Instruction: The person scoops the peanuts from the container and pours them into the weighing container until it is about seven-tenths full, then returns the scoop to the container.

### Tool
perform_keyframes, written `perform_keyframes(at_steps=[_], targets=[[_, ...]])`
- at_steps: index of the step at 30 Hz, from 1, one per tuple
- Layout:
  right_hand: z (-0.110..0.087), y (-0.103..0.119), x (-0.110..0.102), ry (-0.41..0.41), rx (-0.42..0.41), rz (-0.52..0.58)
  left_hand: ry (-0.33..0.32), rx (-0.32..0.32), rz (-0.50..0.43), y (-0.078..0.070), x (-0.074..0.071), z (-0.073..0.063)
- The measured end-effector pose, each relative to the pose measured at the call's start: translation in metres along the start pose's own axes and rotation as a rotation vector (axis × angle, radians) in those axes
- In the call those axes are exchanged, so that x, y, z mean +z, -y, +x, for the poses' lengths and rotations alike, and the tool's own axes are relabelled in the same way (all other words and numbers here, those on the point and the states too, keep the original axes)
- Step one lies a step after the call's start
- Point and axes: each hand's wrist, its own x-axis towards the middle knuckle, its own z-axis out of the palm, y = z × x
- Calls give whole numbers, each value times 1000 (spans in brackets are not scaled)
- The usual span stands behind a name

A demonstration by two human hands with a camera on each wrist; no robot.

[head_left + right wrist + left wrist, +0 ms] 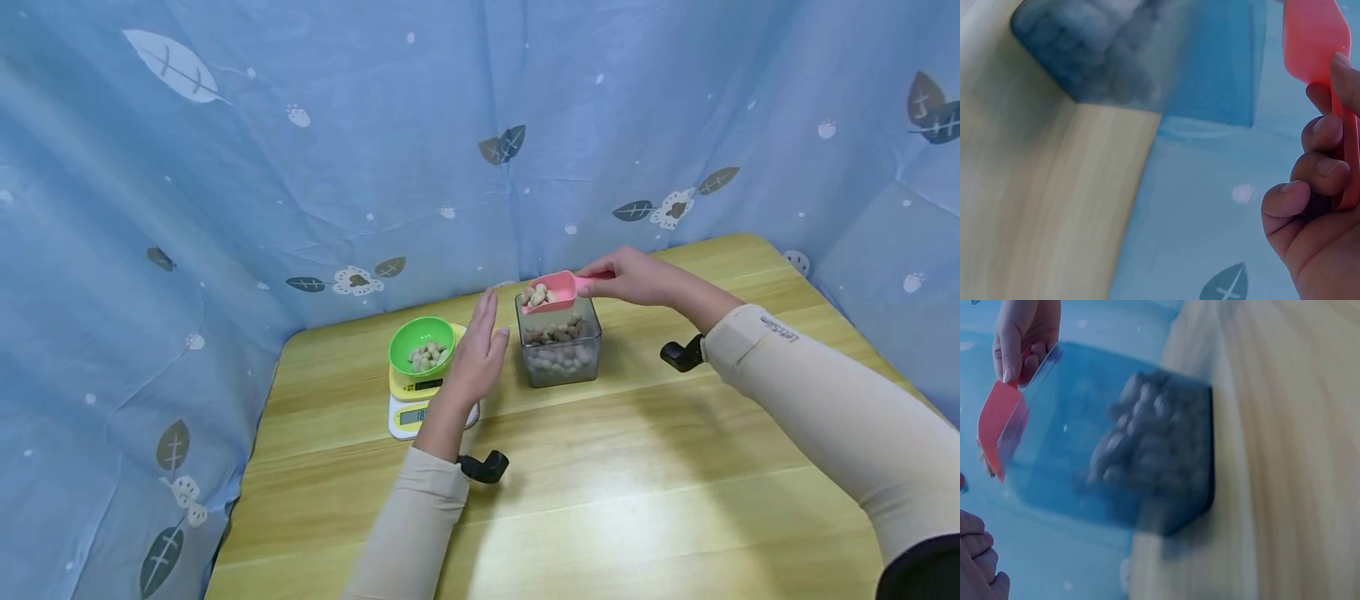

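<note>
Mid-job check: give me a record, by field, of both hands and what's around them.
right hand: grips the pink plastic scoop by its handle
scoop load: pale peanuts
scoop position: at the mouth of the smoky clear plastic container
container: peanuts in lower part
left hand: fingers straight, holding nothing
round green plastic bowl: some peanuts, on yellow-and-white scale
scale display: partly hidden by left arm

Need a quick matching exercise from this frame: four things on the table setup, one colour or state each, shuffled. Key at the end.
Things:
1. scoop
2. bowl
3. scale
4. container

Descriptions:
A. yellow and white, display facing up
B. see-through, partly filled
C. pink, held in the right grip
D. green, a few pieces inside

Pairs: 1-C, 2-D, 3-A, 4-B
</note>
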Motion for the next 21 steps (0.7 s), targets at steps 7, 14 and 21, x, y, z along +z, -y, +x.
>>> perform_keyframes(at_steps=[7,14,21], targets=[[16,22,7,1,-28,-13,-63,-46,34,19,-33,-15],[39,44,24,16,-80,10,-109,-137,90,50,-63,-35],[59,63,46,39,-105,34,-121,-241,129,79,-80,-57]])
